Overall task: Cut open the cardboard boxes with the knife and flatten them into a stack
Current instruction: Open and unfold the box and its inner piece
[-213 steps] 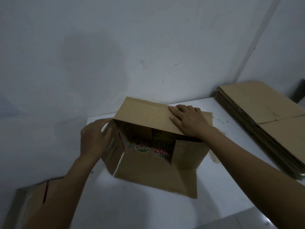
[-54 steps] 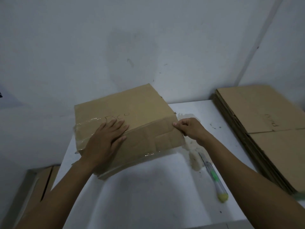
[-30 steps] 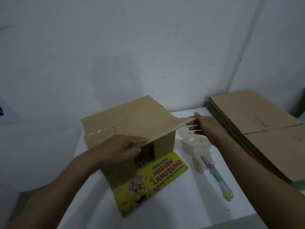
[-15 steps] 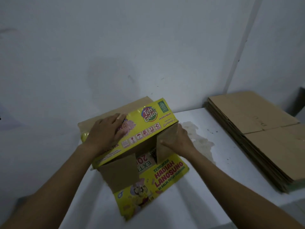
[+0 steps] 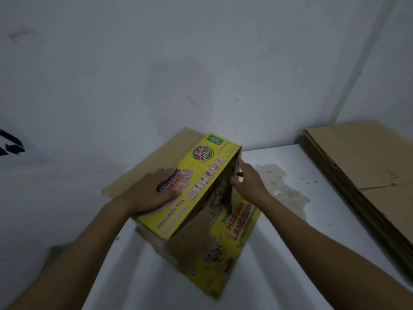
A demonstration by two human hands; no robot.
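A cardboard box (image 5: 201, 175) with yellow "Teh Gelas" print lies opened on the white table (image 5: 279, 253). Its top flap is folded back, printed side up. My left hand (image 5: 154, 190) presses flat on that flap with straight fingers. My right hand (image 5: 248, 183) grips the right side flap at the box's open end, fingers curled round its edge. The bottom flap lies flat on the table toward me. The knife is not in view.
A stack of flattened cardboard (image 5: 366, 173) lies on the table's right side against the wall. A rough stained patch (image 5: 281, 186) marks the tabletop just right of the box. White walls close off the back and right.
The view has moved closer. My right hand has shifted up along the right side flap. My left hand stays on the yellow top flap. The knife has left the view.
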